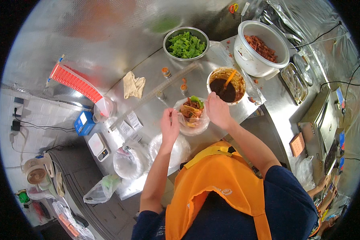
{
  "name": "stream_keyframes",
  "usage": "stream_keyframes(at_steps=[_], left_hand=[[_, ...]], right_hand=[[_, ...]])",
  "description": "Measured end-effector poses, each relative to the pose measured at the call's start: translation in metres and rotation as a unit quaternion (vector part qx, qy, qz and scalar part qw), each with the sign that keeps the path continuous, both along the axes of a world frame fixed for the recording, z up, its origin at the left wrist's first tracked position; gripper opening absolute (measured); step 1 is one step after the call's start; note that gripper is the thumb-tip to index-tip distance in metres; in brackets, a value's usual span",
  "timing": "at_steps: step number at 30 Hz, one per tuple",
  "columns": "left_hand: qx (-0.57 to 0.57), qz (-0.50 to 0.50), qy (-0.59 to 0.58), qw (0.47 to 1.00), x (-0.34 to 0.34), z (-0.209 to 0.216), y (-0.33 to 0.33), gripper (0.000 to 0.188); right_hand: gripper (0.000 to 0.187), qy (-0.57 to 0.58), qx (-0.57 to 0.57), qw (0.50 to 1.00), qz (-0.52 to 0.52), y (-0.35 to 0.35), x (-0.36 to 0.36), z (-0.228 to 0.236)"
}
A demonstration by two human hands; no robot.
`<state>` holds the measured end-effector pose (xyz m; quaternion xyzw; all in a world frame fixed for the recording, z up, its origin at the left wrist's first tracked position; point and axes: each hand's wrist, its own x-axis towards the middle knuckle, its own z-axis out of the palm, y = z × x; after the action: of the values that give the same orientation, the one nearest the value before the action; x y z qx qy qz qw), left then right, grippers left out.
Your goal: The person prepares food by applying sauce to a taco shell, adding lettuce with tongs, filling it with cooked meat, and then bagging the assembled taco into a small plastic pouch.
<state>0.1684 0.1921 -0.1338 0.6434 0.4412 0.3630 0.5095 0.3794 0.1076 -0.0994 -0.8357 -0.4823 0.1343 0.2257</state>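
Head view, left to right: a digital kitchen scale [99,147] sits well left of the sauce tub [240,86]; between them, on the tub's near side, lies a pile of clear bags [131,161]. A cream cloth glove [134,85] rests well left of the tub. The left hand [170,126], left of the tub and nearer the wearer, has its fingers drawn together, apparently pinching the left edge of a plastic bag [194,129]. A steel bowl [186,59] of lettuce stands beyond the tub, to its left. The filled flatbread wrap [192,111] sits in that bag, just left of the tub, filling showing upward. The right hand [219,112], at the tub's near edge, seems to pinch the bag's right edge; its fingertips are partly hidden. Right of the tub stands a white pot [248,64] of meat.

The wrap should be light, soft and prone to spilling; the film, thin and slick. Best hold: bag edges, or a palm beneath; squeezing the middle risks pushing filling out.
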Motion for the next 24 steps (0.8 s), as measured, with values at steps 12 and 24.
stream_keyframes(at_steps=[12, 24], left_hand=[[-0.122, 0.009, 0.008, 0.992, 0.002, 0.009, 0.013, 0.014], [-0.046, 0.106, 0.022, 0.993, 0.019, -0.019, 0.006, 0.026]], right_hand=[[0.013, 0.415, 0.164, 0.894, 0.042, 0.009, 0.004, 0.013], [0.042, 0.216, -0.002, 0.975, 0.057, 0.017, 0.002, 0.033]])
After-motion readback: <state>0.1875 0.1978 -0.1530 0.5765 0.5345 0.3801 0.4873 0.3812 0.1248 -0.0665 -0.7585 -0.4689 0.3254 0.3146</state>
